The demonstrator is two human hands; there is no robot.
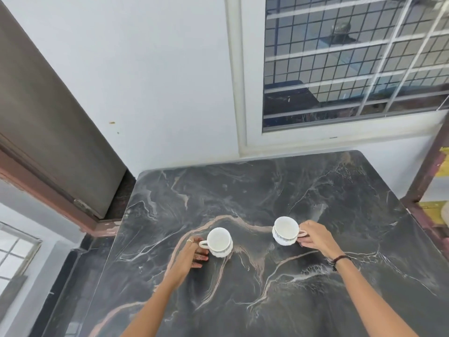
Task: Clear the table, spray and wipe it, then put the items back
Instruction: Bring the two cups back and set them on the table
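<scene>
**Handling two cups on the marbled counter: notes for a clean step**

Serving as the work surface: counter (243, 190), a dark slab with pale and pinkish veining, its far edge running just beside the white wall under a barred window (340, 64). Nothing but two cups is showing on it, so the step in hand is judged to be either lifting the last items off or setting them back; the picture is not settling which. No spray bottle or cloth is appearing in view.

Standing upright near the middle, well apart from each other: left cup (219, 242), white and empty, handle pointing left; right cup (285, 230), white and empty, handle pointing right.

Reaching in from below: left hand (188, 257), fingers lying by the left cup's handle, partly spread, a firm grip not being evident; right hand (314, 235), fingers curling around the right cup's handle and pinching it.

Advising, as judgement only: both cups are wanting a settled hold on the handle before any lift, and are best kept level and moved straight up or down, since glazed cups are likely sliding easily on polished stone.
</scene>
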